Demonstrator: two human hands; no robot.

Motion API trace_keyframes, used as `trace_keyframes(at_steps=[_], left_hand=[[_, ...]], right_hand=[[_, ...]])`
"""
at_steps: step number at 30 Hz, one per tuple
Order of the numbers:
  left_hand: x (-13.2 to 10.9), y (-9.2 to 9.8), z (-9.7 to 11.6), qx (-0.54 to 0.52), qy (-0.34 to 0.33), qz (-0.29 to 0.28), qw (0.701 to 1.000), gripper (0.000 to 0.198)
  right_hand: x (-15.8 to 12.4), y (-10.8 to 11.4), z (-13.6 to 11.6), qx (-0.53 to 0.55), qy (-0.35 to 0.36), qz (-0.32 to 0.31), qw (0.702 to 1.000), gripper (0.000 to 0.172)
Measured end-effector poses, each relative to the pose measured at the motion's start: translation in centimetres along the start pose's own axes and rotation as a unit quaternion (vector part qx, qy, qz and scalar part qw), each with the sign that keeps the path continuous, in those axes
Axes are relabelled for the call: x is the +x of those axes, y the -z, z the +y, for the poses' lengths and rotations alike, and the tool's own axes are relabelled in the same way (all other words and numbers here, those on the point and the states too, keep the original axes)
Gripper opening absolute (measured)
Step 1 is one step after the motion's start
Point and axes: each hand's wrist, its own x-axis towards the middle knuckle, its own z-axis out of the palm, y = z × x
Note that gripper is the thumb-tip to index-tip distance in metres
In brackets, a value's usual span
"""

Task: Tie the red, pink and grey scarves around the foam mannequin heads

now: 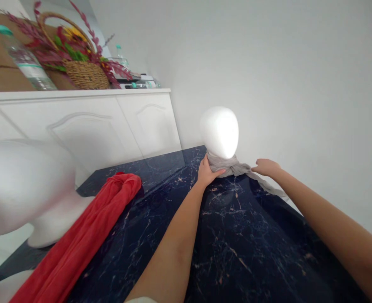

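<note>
At the far end of the dark marbled tabletop point(230, 227) stands a white mannequin head point(220, 130) with a smooth face. A grey scarf point(220, 164) is wrapped around its neck and looks knotted or twisted at the right side. My left hand point(207, 171) grips the wrapped scarf at the neck's left, thumb across its front and fingers partly hidden behind. To the right, my right hand point(267, 167) is closed on the scarf's tail, which stretches from the knot and trails down past the table edge.
A red scarf point(88, 231) lies lengthwise along the table's left. Close by at left is another white mannequin head point(25, 185), blurred. White cabinets point(85, 139) carry a flower basket point(86, 75), a plastic bottle point(31, 63) and other items. A pale wall point(283, 84) rises behind.
</note>
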Motion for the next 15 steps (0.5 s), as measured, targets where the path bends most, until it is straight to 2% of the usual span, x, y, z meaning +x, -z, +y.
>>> trace_keyframes(at_steps=[5, 8, 10, 12, 15], left_hand=[[-0.7, 0.4, 1.1, 0.024, 0.042, 0.036, 0.998, 0.122], [-2.3, 1.7, 2.5, 0.009, 0.071, 0.045, 0.996, 0.120], [-4.3, 3.3, 3.6, -0.011, 0.099, 0.048, 0.994, 0.109], [-6.9, 5.2, 4.8, -0.026, 0.116, 0.055, 0.991, 0.088], [-11.7, 8.7, 7.2, -0.046, 0.125, 0.064, 0.989, 0.063]], right_hand=[[-4.9, 0.5, -1.0, -0.009, 0.038, 0.006, 0.999, 0.031], [-7.4, 0.4, -2.2, -0.006, 0.081, 0.015, 0.997, 0.029], [-8.9, 0.5, -3.3, 0.004, 0.121, 0.009, 0.993, 0.028], [-10.3, 0.8, -5.0, 0.017, 0.168, -0.016, 0.986, 0.025], [-12.6, 1.4, -8.8, 0.055, 0.257, -0.071, 0.962, 0.023]])
